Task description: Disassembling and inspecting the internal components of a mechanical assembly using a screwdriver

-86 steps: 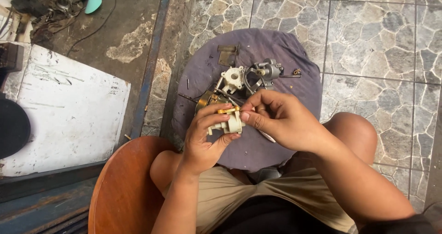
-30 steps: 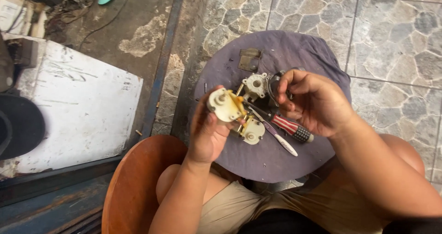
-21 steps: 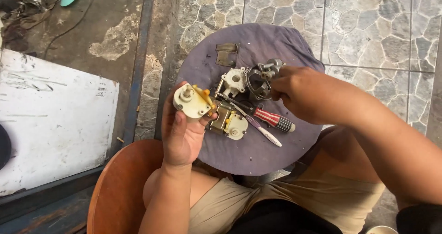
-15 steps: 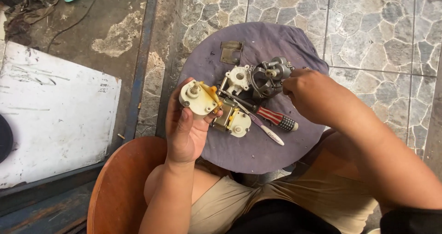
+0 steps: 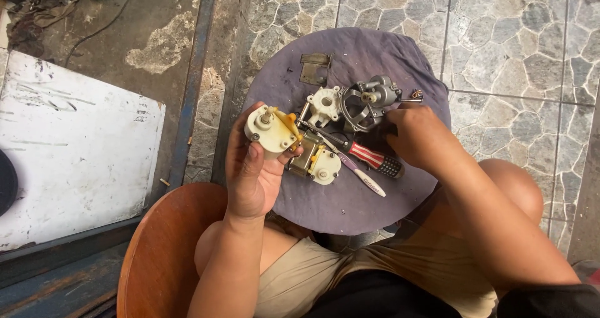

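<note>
My left hand is closed around a round cream gear housing with a short shaft sticking up and yellow tabs on its side; I hold it lifted at the left rim of the surface, a round stool top covered in purple-grey cloth. My right hand rests on the cloth right of centre, fingers curled and touching a grey metal motor frame; I cannot tell whether it grips the frame or only presses against it.

Between my hands the middle is crowded. A second cream gearbox with a brass-coloured body lies just beside my left thumb. A white plastic cover sits touching the frame's left side. A red-and-black-handled screwdriver lies slantwise, and a thin white-handled tool lies just below it, nearly parallel. A small flat metal bracket sits alone near the far rim.

Open cloth is left along the near edge, toward my knees, and on the far right arc. Beyond the rim lies stone-tiled floor on the far side and right. To the left a blue metal rail borders rough concrete and a white board. An orange chair curves under my left arm.
</note>
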